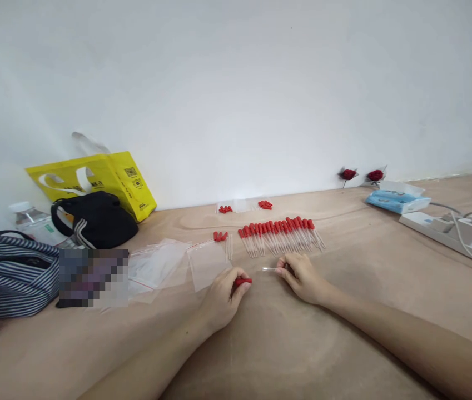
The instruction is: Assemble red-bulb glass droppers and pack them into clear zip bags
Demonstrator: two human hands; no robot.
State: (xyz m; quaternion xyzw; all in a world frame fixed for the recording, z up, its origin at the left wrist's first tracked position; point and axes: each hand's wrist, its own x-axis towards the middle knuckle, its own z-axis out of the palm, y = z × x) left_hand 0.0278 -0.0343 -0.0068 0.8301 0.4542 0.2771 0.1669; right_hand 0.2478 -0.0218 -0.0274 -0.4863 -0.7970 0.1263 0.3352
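My left hand [225, 297] is closed round a red rubber bulb [243, 281], its end pointing right. Between the thumb and fingers of my right hand [302, 278] is a clear glass dropper tube [269, 269], pointing left towards the bulb; a gap separates the two. Just beyond my hands lies a row of droppers [277, 233], red bulbs away from me and clear tubes towards me. Left of that row are a few loose tubes [229, 247] and loose red bulbs [220, 236]. A clear zip bag [207, 264] lies beside my left hand.
More clear bags [160, 261] lie at left, near a striped bag [14, 272], a black pouch [104, 219], a plastic bottle [35, 222] and a yellow bag [135, 189]. Bagged red bulbs [265, 205] lie by the wall. A tissue pack [398, 200] and power strip [448, 236] are at right.
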